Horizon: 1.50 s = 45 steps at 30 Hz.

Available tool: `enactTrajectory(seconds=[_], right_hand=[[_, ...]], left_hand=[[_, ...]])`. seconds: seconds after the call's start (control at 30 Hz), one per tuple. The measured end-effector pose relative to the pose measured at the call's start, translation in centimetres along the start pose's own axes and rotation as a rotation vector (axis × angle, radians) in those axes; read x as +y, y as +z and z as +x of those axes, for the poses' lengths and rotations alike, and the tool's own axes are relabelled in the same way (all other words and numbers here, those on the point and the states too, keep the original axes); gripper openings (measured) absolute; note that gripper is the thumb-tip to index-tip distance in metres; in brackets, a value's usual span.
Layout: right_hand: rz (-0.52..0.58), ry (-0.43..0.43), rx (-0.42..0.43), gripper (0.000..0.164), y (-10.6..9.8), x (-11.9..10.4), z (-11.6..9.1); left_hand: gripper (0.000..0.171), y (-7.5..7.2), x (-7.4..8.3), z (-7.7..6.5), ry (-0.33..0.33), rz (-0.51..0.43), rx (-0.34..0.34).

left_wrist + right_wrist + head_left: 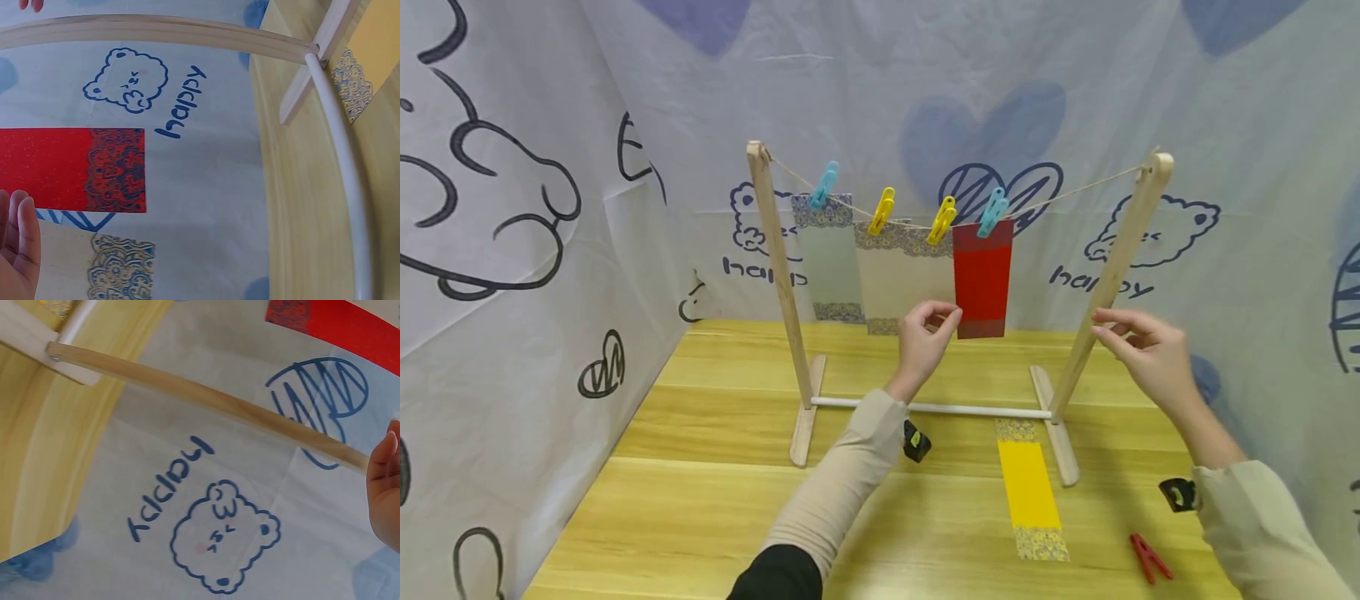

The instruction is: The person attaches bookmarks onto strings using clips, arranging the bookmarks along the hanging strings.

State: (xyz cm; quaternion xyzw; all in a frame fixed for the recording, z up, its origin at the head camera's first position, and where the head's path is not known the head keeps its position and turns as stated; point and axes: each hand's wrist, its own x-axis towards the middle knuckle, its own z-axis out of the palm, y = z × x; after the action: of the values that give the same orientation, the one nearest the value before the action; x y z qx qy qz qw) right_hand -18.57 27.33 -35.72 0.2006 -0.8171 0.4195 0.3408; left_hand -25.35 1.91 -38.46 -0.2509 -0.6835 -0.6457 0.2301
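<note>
My left hand (925, 337) is raised with loosely bent fingers and holds nothing. Its fingertips overlap the lower left edge of a red paper strip (983, 283) with patterned ends. A blue clothespin (992, 212) clips that strip to a string (1067, 193). Left of it hang cream paper (902, 287) at two yellow clothespins (882, 210) and a pale green strip (831, 271) at another blue clothespin (824, 185). My right hand (1146, 346), empty too, has its fingertips at the right wooden post (1122, 250); the right wrist view shows only part of it.
On the wooden table (700, 500) lie a yellow strip (1030, 483) with patterned ends and, at the front right, a red clothespin (1150, 557). A white rod (977, 410) joins the rack's feet. Cloth with drawings (865, 83) encloses the back and sides.
</note>
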Motion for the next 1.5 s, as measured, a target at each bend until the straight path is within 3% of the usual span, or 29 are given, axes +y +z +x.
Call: enactTrajectory(seconds=[0.27, 0.5, 0.67, 0.87, 1.33, 1.5], right_hand=[[-0.004, 0.031, 0.027, 0.021, -0.1, -1.3, -1.9], [0.065, 0.048, 0.050, 0.020, -0.4, -0.6, -3.6], [0.084, 0.078, 0.063, 0.020, -0.7, -0.2, -5.1], [0.050, 0.165, 0.070, 0.019, -1.1, 0.3, -7.1], [0.003, 0.329, 0.089, 0.023, -1.8, 1.5, -11.4], [0.023, 0.361, 0.096, 0.026, -1.8, 3.2, -13.2]], left_hand=[[0.010, 0.5, -0.6, -1.0, -0.017, 0.006, -0.013], [0.013, 1.5, -4.9, -1.6, -0.052, 0.035, -0.032], [0.015, 1.8, -5.4, -2.7, -0.092, 0.089, -0.061], [0.014, 2.1, -6.0, -4.0, -0.092, 0.120, -0.082], [0.012, 2.7, -7.2, -6.1, -0.159, 0.119, -0.095], [0.014, 3.0, -7.5, -6.7, -0.164, 0.144, -0.119]])
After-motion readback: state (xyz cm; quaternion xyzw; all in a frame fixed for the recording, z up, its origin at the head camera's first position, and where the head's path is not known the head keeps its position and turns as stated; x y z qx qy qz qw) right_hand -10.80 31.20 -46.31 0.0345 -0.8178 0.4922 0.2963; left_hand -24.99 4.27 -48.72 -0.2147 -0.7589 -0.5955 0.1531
